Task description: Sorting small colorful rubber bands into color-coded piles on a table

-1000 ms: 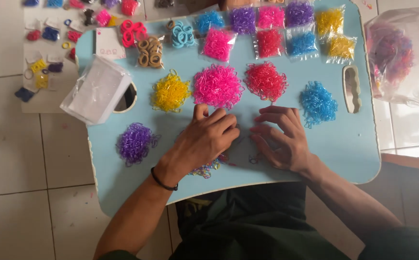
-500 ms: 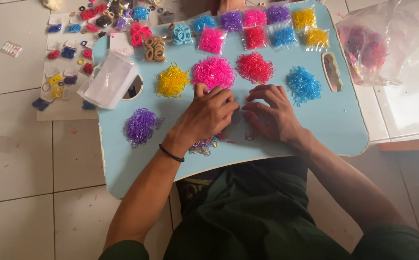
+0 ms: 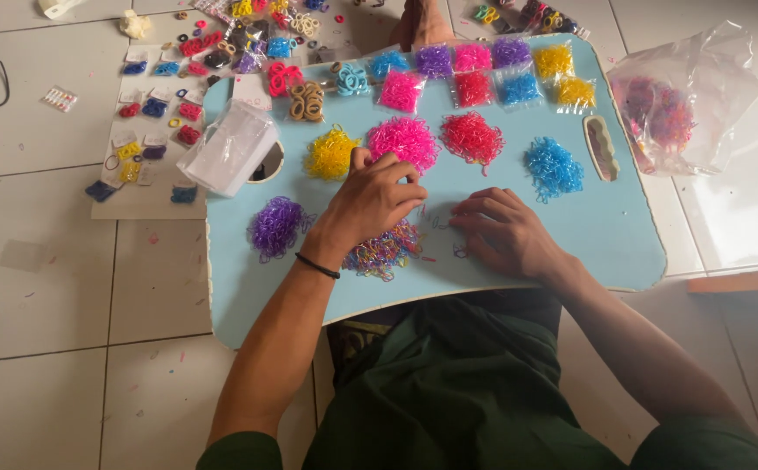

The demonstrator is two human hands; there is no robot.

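On the light blue lap table (image 3: 623,235) lie loose heaps of tiny rubber bands: purple (image 3: 275,226), yellow (image 3: 330,153), pink (image 3: 405,141), red (image 3: 471,137) and blue (image 3: 553,167). My left hand (image 3: 370,198) rests palm down, its fingertips pinched together at the lower edge of the pink heap. A mixed-colour pile (image 3: 385,251) lies just under its wrist. My right hand (image 3: 505,233) lies flat on the table with fingers spread over a few stray bands. What the left fingertips hold is too small to tell.
Small bags of sorted bands (image 3: 492,74) line the table's far edge. A clear plastic bag stack (image 3: 231,146) sits at the left over a round hole. A large bag of mixed bands (image 3: 675,109) lies on the tiled floor at right. Hair ties on cards (image 3: 161,122) cover the floor at left.
My left hand has moved up from the mixed pile toward the pink heap. My right hand has slid slightly away from it, and the mixed pile now shows.
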